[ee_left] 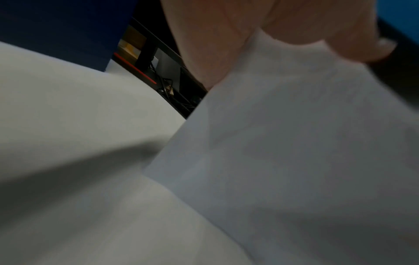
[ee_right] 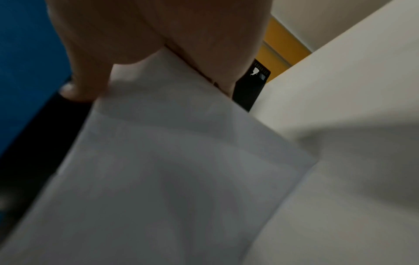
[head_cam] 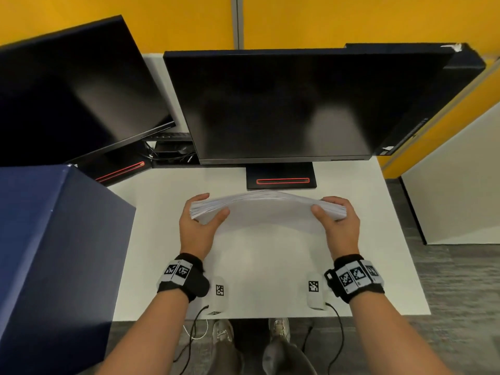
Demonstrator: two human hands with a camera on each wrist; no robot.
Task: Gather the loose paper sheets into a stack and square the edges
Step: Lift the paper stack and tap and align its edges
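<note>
Both hands, left and right, pinch the stack at its short ends above the table. Light, floppy, sheets likely slippery; hold both ends firmly, tap edges down.

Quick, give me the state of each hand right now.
Left hand: grips the left end of the bowed white paper stack, thumb on top.
Right hand: grips the stack's right end, thumb on top.
</note>
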